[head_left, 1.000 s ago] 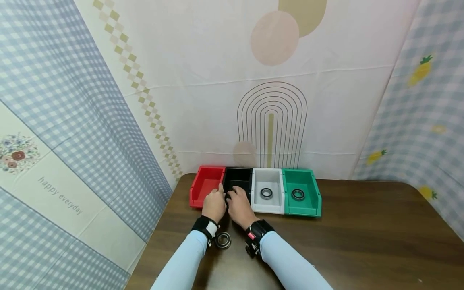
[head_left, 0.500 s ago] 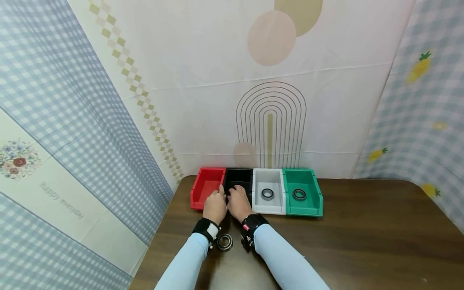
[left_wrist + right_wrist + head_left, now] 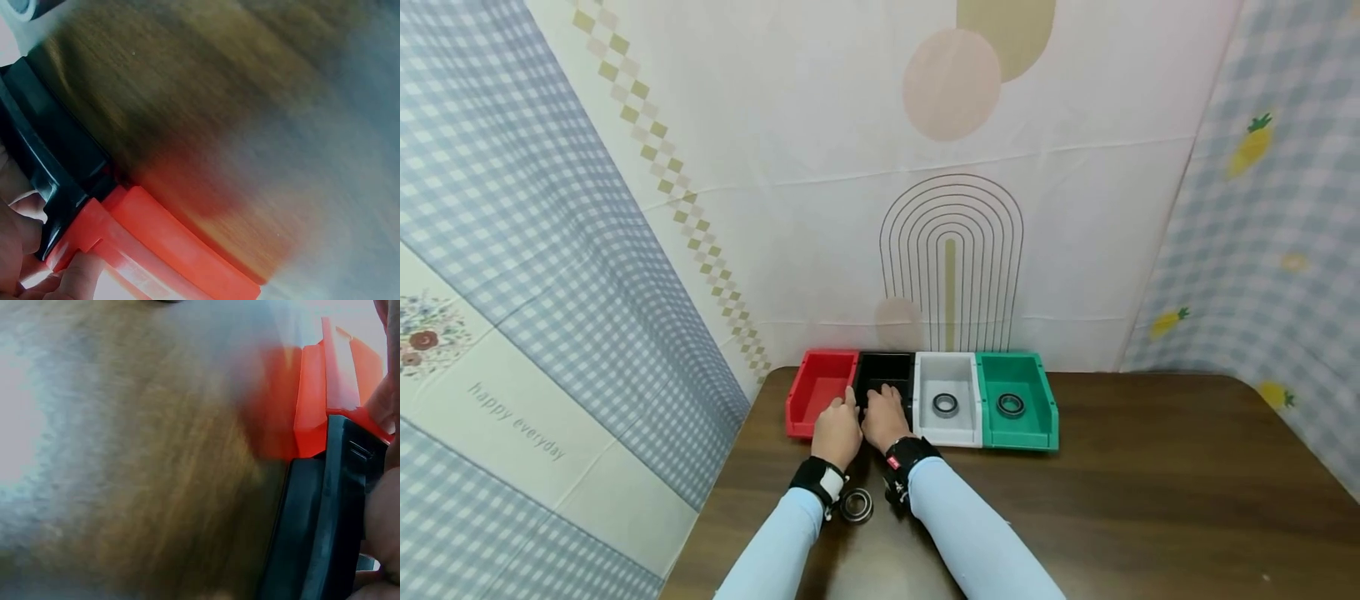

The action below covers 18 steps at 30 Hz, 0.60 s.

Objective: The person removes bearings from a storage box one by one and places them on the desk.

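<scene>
My left hand is at the front of the joined side walls of the red bin and the black bin. In the left wrist view, its index finger lies over the red wall while other fingers are on the black side, gripping the walls between them. My right hand reaches over the front of the black bin, fingers bent down inside. I cannot tell what those fingers hold, since the hand covers them. A ball bearing lies on the table beside the left wrist.
To the right, a white bin contains a bearing, and a green bin contains another bearing. All bins stand in a row at the back of the brown table, against a patterned cloth.
My right wrist and forearm have shifted left and slightly forward, while the fingers stay at the black bin. The left hand keeps its place. The head view has shifted slightly.
</scene>
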Motion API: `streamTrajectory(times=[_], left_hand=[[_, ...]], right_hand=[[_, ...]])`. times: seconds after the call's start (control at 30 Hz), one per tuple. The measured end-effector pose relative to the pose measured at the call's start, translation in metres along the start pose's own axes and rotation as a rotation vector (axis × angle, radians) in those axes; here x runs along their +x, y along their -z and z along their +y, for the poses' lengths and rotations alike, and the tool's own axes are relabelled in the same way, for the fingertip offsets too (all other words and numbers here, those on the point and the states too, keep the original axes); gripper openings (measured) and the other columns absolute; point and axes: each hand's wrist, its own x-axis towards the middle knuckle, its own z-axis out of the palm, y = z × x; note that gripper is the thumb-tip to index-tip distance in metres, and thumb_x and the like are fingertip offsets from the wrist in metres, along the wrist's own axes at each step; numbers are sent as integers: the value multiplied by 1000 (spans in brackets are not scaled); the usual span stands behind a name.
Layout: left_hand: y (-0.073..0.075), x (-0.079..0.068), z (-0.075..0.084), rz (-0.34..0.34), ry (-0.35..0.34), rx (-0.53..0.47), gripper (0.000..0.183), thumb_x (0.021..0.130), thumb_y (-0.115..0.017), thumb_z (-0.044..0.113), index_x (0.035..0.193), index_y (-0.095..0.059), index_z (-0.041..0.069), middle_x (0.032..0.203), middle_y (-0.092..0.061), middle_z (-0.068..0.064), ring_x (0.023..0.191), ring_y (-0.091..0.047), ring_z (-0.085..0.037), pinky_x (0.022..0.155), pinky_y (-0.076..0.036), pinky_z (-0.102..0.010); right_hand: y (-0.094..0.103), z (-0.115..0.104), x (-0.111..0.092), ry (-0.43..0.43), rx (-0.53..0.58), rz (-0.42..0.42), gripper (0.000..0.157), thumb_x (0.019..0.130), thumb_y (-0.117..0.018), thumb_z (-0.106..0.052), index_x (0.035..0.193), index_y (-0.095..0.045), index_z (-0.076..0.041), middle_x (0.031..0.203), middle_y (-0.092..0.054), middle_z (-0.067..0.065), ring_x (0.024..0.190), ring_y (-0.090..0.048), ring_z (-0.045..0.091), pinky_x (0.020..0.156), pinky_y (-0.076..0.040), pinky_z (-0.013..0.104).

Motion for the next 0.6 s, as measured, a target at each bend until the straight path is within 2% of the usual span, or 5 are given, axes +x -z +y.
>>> streamTrajectory(times=[0.13,0.47,0.6], left_hand=[[-1,-1,-2,10,9,-4,43,96,-64,17,134,-60,-1,87,-69,-16,67,-68,-28,65,-60,-40],[-4,-2,-1,40,0,-12,42,95,-65,16,133,-61,-1,87,-69,-17,64,-67,-29,63,-60,-42],[-4,-1,1,50,1,-5,42,95,-65,16,133,-61,-1,89,-70,-17,65,-67,-29,64,-60,-41]], right_hand=[[-5,-1,4,-88,34,-42,39,95,-61,-17,132,-62,-4,150,-44,26,144,-35,45,117,-37,51],[-1,-2,8,-186,65,-44,44,91,-68,-26,128,-64,-2,136,-53,27,131,-45,45,111,-40,51],[1,-3,10,-193,59,-44,43,90,-70,-25,124,-66,0,130,-57,28,126,-48,45,111,-39,50]])
